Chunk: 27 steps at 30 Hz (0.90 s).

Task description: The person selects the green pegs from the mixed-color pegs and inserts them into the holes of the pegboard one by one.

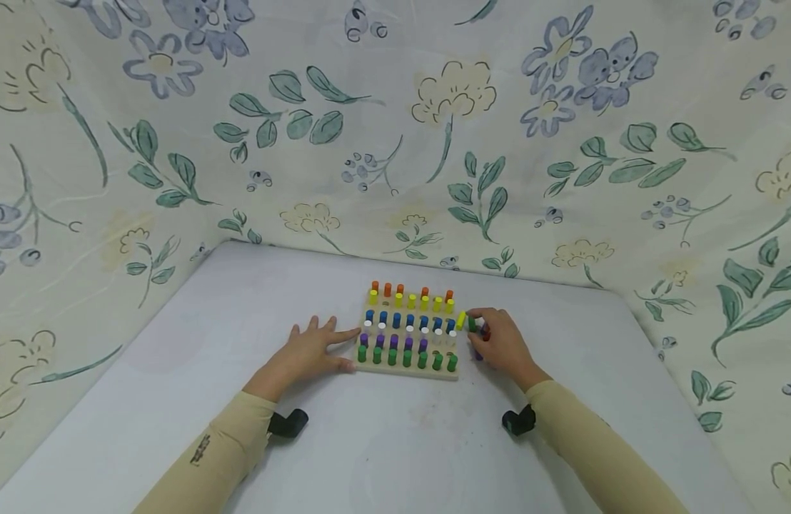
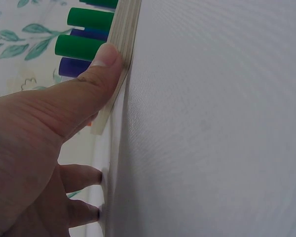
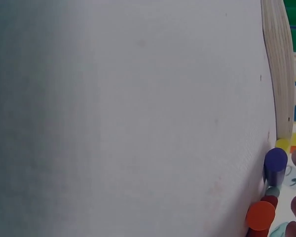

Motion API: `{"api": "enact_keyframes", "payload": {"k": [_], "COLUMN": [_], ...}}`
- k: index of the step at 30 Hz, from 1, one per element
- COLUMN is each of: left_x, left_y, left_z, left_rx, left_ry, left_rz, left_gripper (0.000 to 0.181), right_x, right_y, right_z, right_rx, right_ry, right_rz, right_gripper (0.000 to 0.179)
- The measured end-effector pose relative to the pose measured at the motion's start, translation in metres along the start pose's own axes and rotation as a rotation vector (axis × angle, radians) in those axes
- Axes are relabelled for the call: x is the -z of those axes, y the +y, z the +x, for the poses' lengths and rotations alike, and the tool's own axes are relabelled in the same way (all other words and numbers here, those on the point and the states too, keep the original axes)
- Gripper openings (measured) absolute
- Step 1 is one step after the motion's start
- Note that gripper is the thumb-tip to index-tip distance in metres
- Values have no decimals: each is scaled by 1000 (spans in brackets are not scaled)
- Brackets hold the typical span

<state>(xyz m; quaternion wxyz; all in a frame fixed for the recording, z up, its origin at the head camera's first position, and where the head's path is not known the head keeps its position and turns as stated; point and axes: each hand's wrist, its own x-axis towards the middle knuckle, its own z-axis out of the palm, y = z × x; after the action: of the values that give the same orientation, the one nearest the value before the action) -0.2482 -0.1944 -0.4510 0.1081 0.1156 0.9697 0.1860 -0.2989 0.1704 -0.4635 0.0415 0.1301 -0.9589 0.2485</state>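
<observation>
A wooden pegboard (image 1: 408, 372) lies on the table, with rows of orange, yellow, blue, white, purple and green pegs. My left hand (image 1: 313, 348) is spread flat at its left side, index fingertip and thumb at the edge. In the left wrist view the thumb (image 2: 91, 81) touches the board's edge beside a green peg (image 2: 81, 47). My right hand (image 1: 501, 341) bends over loose pegs at the board's right; I cannot tell whether it pinches one. A green peg (image 1: 472, 324) shows between its index finger and thumb, near a tilted yellow peg (image 1: 461, 320).
Loose purple (image 3: 276, 165) and orange (image 3: 260, 216) pegs stand close by the right fingertips. Black wrist mounts (image 1: 289, 423) show under both sleeves. White cloth covers the table (image 1: 395, 450), and a floral curtain (image 1: 395, 143) rises behind and at both sides.
</observation>
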Motion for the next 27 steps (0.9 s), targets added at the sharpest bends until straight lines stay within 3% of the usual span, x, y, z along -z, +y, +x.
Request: {"api": "enact_keyframes", "payload": {"k": [27], "left_x": [3], "left_y": [4], "left_z": [-4], "left_rx": [5], "left_ry": [-1], "left_rz": [-2], "left_gripper": [76], "right_x": [-3], "right_y": [2], "right_z": [14], "right_rx": [-43], "right_ry": [-54], "right_rz": [-43], "right_gripper": [56]}}
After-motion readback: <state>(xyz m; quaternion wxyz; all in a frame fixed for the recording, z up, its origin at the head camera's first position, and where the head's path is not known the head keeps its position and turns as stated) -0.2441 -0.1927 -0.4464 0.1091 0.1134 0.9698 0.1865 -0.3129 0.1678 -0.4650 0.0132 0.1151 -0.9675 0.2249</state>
